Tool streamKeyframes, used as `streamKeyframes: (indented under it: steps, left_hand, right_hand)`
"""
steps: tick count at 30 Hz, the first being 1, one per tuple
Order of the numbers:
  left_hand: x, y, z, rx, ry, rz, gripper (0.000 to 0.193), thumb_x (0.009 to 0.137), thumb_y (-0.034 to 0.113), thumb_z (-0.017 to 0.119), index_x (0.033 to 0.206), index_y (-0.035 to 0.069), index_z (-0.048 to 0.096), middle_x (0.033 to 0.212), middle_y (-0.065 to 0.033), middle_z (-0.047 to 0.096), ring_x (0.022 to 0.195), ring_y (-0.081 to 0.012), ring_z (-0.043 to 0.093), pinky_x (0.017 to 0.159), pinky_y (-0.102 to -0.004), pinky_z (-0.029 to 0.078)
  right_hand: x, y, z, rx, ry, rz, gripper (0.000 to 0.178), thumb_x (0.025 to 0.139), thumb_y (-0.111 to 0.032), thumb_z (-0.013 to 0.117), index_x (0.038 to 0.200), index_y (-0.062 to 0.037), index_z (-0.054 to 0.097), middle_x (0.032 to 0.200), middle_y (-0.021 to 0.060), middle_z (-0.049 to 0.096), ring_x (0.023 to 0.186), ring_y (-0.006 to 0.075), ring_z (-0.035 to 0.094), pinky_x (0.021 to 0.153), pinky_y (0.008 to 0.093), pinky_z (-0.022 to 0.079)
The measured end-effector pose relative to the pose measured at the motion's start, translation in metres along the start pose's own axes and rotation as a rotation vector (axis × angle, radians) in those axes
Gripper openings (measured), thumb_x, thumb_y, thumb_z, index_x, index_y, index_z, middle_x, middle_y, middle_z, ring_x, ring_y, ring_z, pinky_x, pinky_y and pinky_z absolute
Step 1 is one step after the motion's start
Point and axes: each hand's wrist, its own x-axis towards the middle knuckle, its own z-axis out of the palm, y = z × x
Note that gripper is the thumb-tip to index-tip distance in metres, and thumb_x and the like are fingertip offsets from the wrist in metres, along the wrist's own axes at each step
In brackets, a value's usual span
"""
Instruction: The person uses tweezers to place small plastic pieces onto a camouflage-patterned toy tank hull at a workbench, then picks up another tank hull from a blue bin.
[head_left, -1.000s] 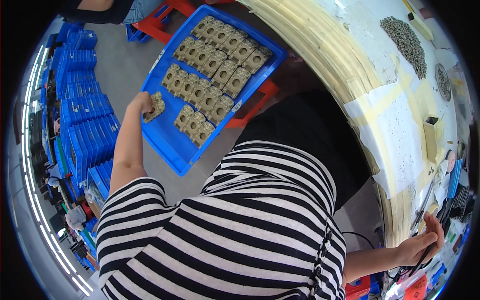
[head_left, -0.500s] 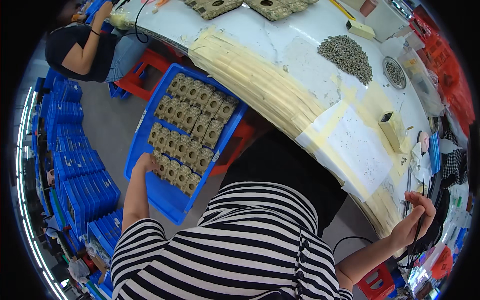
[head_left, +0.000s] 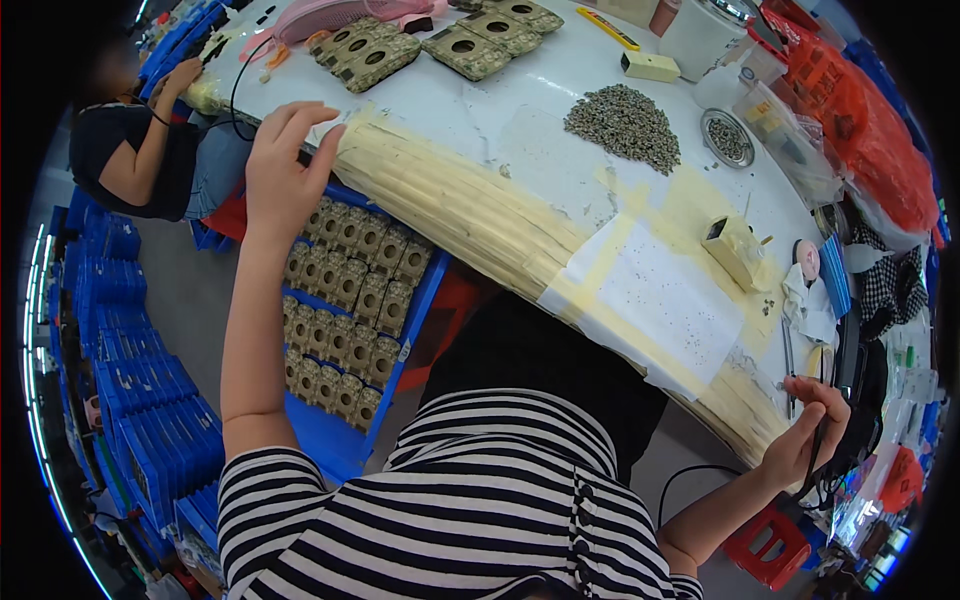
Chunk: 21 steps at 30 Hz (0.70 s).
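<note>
My left hand [head_left: 288, 165] is raised over the far-left table edge, thumb and fingers apart, with nothing visible in it. Below it, several camouflage-patterned blocks with round holes [head_left: 370, 298] sit in rows in a blue tray [head_left: 425, 290], partly covered by my forearm. Larger camouflage pieces lie on the table: one group [head_left: 372, 65] just beyond my left hand, another [head_left: 470, 50] to its right. At the table's right end, my right hand [head_left: 812, 425] is closed around a slim dark tool [head_left: 822, 385]; its exact kind is unclear.
On the white table [head_left: 530, 140] are a heap of small metal parts [head_left: 625, 125], a round dish [head_left: 727, 138], a taped white sheet [head_left: 650, 300] and a yellow block [head_left: 738, 252]. Stacked blue trays [head_left: 150, 400] stand on the left. A co-worker [head_left: 130, 160] sits at far left.
My left hand has moved up from the tray's near-left side to above the table edge. My right hand keeps its hold on the dark tool. The view has shifted, showing more of the far table.
</note>
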Motion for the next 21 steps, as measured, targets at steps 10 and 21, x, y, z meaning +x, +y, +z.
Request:
streamKeyframes:
  steps: [10, 21]
  left_hand:
    - [0.092, -0.017, 0.095, 0.24, -0.232, 0.433, 0.032, 0.076, 0.01, 0.067, 0.107, 0.014, 0.059, 0.122, -0.0056, 0.051, 0.113, -0.0246, 0.05, 0.088, -0.0379, 0.046]
    - [0.072, 0.048, 0.043, -0.401, -0.487, 0.399, 0.029, 0.072, 0.002, 0.068, 0.095, 0.005, 0.051, 0.119, -0.0102, 0.054, 0.098, -0.026, 0.056, 0.083, -0.034, 0.046]
  right_hand:
    - [-0.012, 0.008, -0.03, -0.088, 0.128, 0.095, 0.023, 0.099, -0.019, 0.041, 0.1, 0.0022, 0.05, 0.088, 0.0127, 0.058, 0.075, 0.0188, 0.062, 0.073, 0.0296, 0.052]
    - [0.012, 0.0, 0.022, 0.124, 0.043, 0.099, 0.034, 0.1, -0.027, 0.038, 0.096, 0.0044, 0.051, 0.089, 0.0201, 0.062, 0.076, 0.0233, 0.063, 0.071, 0.0328, 0.053]
